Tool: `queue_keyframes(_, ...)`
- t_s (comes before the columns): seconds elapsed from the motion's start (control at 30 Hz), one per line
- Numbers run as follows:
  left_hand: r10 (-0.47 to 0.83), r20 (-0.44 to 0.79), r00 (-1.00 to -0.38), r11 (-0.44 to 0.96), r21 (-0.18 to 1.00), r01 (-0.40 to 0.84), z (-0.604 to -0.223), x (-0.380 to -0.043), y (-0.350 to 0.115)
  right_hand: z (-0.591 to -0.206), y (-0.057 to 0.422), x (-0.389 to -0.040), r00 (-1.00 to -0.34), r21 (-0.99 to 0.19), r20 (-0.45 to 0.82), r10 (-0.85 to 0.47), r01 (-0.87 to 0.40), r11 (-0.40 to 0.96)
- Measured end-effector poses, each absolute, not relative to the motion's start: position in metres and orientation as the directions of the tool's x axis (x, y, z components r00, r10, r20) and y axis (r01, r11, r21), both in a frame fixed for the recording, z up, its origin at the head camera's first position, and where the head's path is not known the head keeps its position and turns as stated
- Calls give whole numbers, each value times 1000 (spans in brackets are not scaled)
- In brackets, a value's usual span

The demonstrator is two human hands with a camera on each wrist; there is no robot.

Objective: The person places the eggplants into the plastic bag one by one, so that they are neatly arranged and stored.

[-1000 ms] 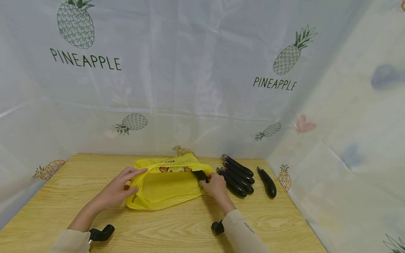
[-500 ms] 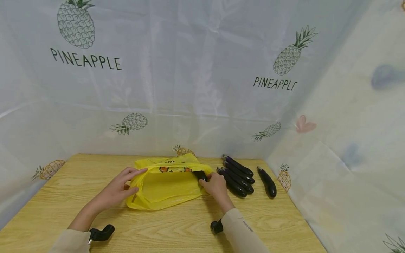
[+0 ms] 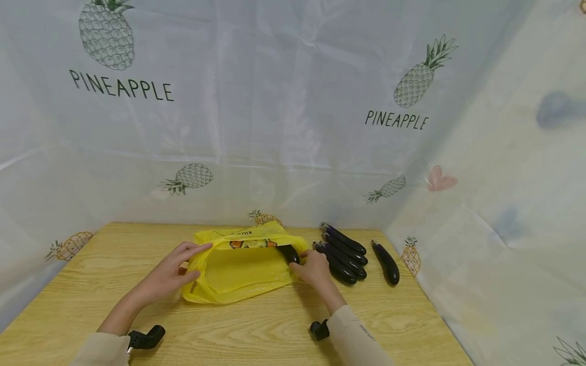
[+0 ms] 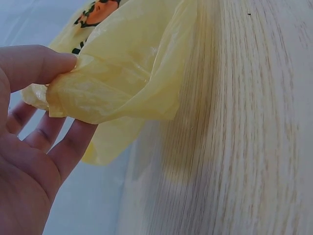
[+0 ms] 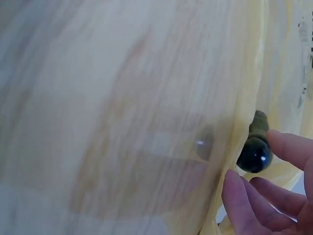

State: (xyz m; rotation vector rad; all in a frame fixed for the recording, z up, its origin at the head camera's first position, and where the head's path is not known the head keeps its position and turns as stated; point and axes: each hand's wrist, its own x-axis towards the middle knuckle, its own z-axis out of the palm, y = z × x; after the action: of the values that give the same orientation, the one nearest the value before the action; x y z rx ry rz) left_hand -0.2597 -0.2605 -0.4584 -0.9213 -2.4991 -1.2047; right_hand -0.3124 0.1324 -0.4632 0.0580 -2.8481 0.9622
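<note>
A yellow plastic bag (image 3: 242,274) lies on its side with its mouth toward me. My left hand (image 3: 171,269) holds the left edge of that mouth; in the left wrist view, the thin film of the bag (image 4: 122,73) runs between thumb and fingers. Just inside the right side of the opening is a dark eggplant (image 3: 289,253), its far part hidden by the bag. My right hand (image 3: 316,267) is at this side, and in the right wrist view its fingers spread loosely around the rounded end of the eggplant (image 5: 255,154), with a gap showing.
Several more eggplants (image 3: 343,254) lie grouped right of the bag, close beyond my right hand. A single eggplant (image 3: 386,263) lies apart, farther right. The wooden table (image 3: 238,335) ends at a patterned curtain (image 3: 284,127) behind and on the right.
My right hand has loosened and shifted slightly right, away from the eggplant in the bag, and more of that eggplant's end shows. The left hand and bag stay put.
</note>
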Motion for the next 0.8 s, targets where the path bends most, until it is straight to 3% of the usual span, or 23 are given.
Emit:
queue_keyframes(0.2, 445, 444, -778, 467, 626, 625, -458, -260, -262, -452, 143, -302, -990, -614, 140, -24, -106, 782)
queue_keyframes(0.4, 446, 447, -776, 466, 624, 627, -457, -260, -262, -438, 163, -294, -970, -554, 230, -81, -199, 809)
queue_keyframes(0.8, 448, 458, -768, 461, 617, 637, -459, -260, -263, -428, 214, -280, -939, -414, 316, -139, -268, 870)
